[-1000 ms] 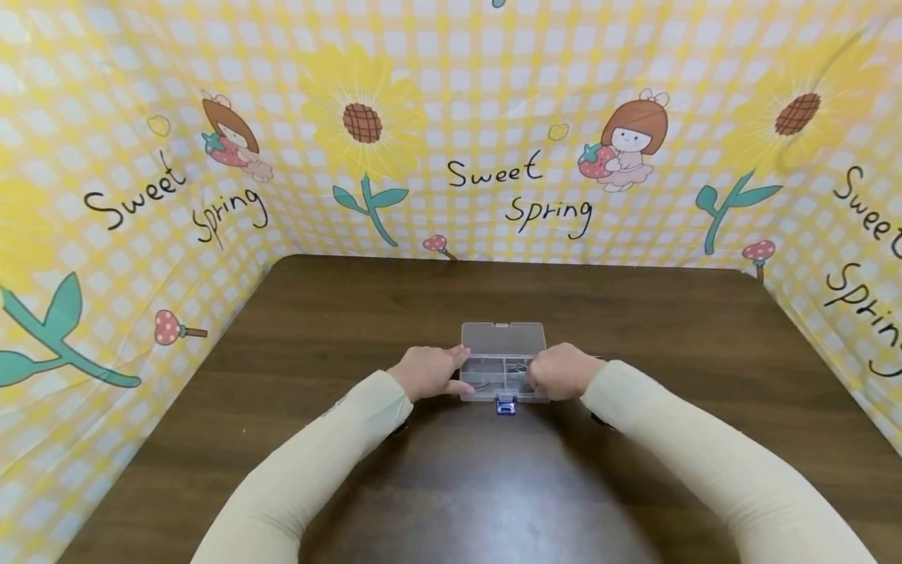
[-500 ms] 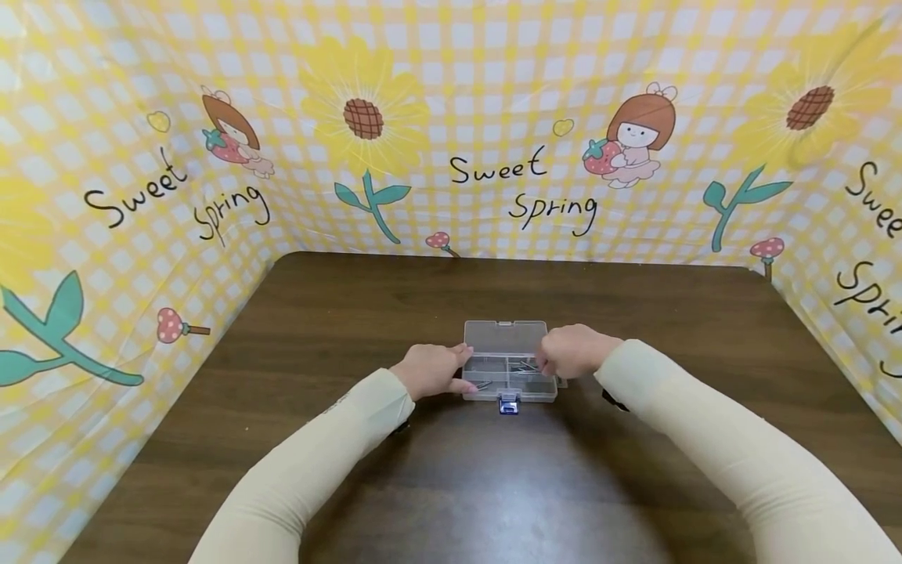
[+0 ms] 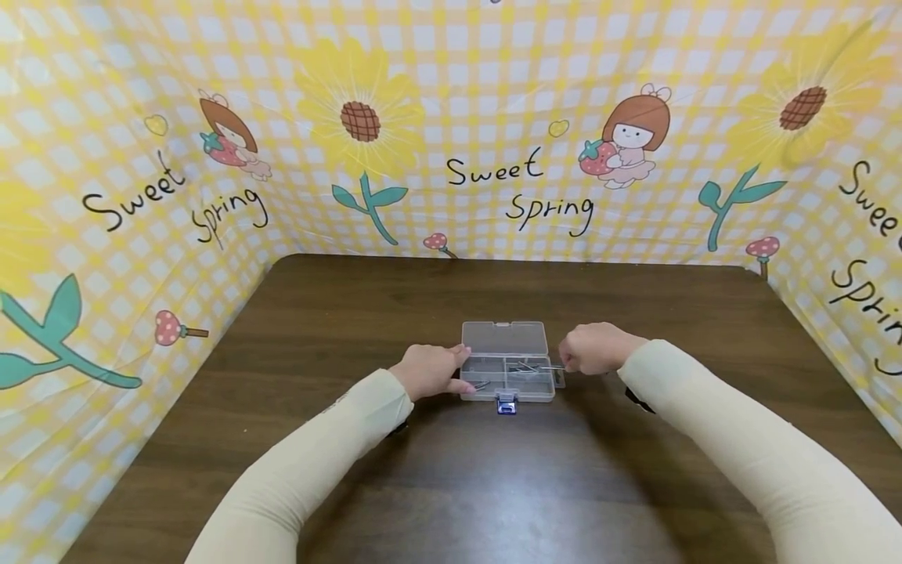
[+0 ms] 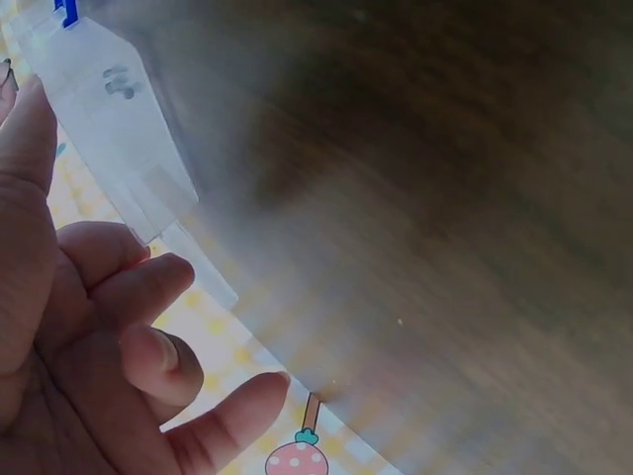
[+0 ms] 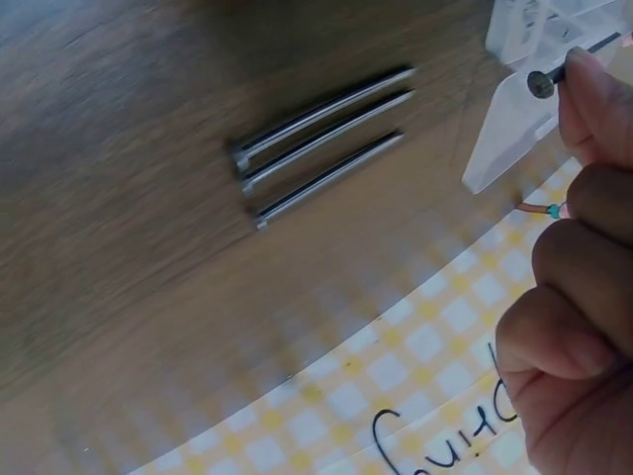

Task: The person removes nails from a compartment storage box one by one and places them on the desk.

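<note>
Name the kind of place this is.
Likely a staged tabletop booth: a brown table walled on three sides by yellow-checked sheeting, with a clear divided box on it.

Three grey nails [image 5: 327, 140] lie side by side; another nail [image 5: 541, 85], seemingly level, overhangs the open clear box [image 3: 532, 397].

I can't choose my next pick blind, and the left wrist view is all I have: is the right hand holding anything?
Observer: Yes. Its thumb and finger pinch a nail; the right hand is in the head view too.
Operator: Good. Any others lying loose, outside the clear box?
Observer: Three nails lie side by side on the table, shown in the right wrist view.
</note>
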Tool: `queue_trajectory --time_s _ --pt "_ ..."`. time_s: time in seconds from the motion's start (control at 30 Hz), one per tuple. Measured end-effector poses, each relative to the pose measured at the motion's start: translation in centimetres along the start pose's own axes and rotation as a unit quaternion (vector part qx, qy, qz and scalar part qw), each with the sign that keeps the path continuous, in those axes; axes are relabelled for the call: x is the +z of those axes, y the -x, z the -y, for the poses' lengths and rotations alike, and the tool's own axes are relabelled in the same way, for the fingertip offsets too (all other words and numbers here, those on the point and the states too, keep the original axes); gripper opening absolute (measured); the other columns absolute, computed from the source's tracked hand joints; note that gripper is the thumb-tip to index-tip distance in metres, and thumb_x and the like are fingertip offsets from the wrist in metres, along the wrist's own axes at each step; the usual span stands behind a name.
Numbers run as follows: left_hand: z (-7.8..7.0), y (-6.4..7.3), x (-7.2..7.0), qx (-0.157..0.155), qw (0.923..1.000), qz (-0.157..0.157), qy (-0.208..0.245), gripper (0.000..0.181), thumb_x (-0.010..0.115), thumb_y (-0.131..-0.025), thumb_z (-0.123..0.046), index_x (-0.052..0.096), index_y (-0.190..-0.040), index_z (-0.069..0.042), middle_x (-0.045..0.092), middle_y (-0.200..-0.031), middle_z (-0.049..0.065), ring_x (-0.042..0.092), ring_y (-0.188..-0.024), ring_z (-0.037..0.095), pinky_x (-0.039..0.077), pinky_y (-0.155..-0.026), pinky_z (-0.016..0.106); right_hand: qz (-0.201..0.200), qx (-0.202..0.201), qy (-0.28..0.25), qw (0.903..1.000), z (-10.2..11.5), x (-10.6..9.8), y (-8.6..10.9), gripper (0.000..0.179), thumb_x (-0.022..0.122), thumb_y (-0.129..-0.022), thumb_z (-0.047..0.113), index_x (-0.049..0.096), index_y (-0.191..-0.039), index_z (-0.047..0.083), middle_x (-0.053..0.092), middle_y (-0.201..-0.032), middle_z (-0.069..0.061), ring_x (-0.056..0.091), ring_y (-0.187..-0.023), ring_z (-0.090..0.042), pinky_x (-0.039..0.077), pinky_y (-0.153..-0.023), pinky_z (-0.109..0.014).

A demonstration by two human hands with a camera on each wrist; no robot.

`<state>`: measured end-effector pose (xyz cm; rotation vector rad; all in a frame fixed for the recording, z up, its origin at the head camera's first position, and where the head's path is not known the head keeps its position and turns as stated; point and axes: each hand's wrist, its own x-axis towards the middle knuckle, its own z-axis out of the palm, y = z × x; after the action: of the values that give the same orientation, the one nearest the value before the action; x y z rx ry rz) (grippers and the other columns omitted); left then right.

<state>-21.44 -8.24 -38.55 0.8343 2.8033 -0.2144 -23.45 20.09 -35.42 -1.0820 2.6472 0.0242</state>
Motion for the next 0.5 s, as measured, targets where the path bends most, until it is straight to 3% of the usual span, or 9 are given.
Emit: queue_trajectory --time_s 0.37,0.5 --pt "-0.3 0.1 -0.2 -0.006 1.0000 0.005 -0.001 0.075 0.056 -0.086 -0.058 0.045 -0.144 -0.013 0.046 -0.144 0.002 0.068 -0.091 0.025 0.052 -0.059 0.039 -0.015 0.015 0.009 0.9997 -1.5 0.7 1.4 0.023 0.062 -0.085 0.004 0.056 -0.067 0.017 0.050 -0.066 0.009 0.044 -0.061 -0.009 0.042 -0.058 -0.030" --pt "-0.3 0.0 -0.3 -0.009 0.9998 0.012 -0.013 0.075 0.057 -0.085 -0.059 0.046 -0.144 -0.012 0.048 -0.143 0.002 0.067 -0.098 0.025 0.053 -0.064 0.040 -0.016 0.025 0.004 0.9995 -1.8 0.8 2.3 0.021 0.063 -0.084 0.004 0.057 -0.068 0.016 0.051 -0.067 0.008 0.045 -0.062 -0.009 0.043 -0.059 -0.031"
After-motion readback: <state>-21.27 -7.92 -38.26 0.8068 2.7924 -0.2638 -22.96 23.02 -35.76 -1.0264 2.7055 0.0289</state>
